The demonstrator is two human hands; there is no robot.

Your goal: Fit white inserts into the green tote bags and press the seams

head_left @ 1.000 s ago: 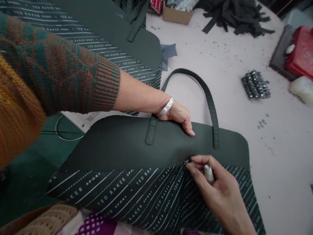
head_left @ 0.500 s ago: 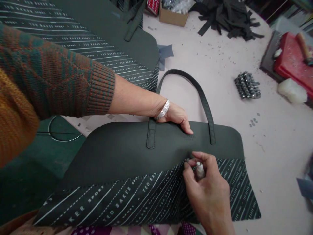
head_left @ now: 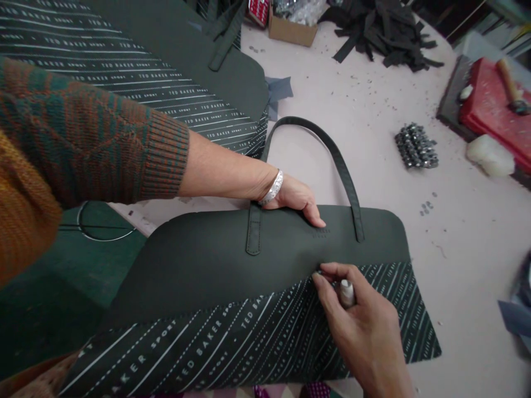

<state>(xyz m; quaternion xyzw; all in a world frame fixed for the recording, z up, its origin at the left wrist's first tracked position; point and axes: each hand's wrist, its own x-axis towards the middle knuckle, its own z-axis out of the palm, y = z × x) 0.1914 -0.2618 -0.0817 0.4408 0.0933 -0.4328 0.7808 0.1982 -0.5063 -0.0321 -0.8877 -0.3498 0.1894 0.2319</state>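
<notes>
A dark green tote bag (head_left: 207, 265) with a striped, lettered lower panel lies flat on the pale table (head_left: 373, 138), its handle (head_left: 332, 155) arching away from me. My left hand (head_left: 296, 202), wearing a silver bracelet, grips the bag's top edge between the handle straps, thumb on the front. My right hand (head_left: 357, 315) rests on the striped panel, fingertips pinched on a tiny metal piece at the seam between plain and striped parts. A small white object (head_left: 347, 292) sticks out between its fingers.
More bags of the same kind (head_left: 174, 72) are stacked at the back left. A cardboard box (head_left: 292, 30), a heap of black straps (head_left: 377, 27), a cluster of metal fittings (head_left: 416, 146), a red block (head_left: 493, 110) with a mallet (head_left: 511, 87), and a white lump (head_left: 489, 156) lie around.
The view has drifted slightly. My right hand stays pinched at the same seam spot with small finger shifts; my left hand keeps its hold on the bag's top edge.
</notes>
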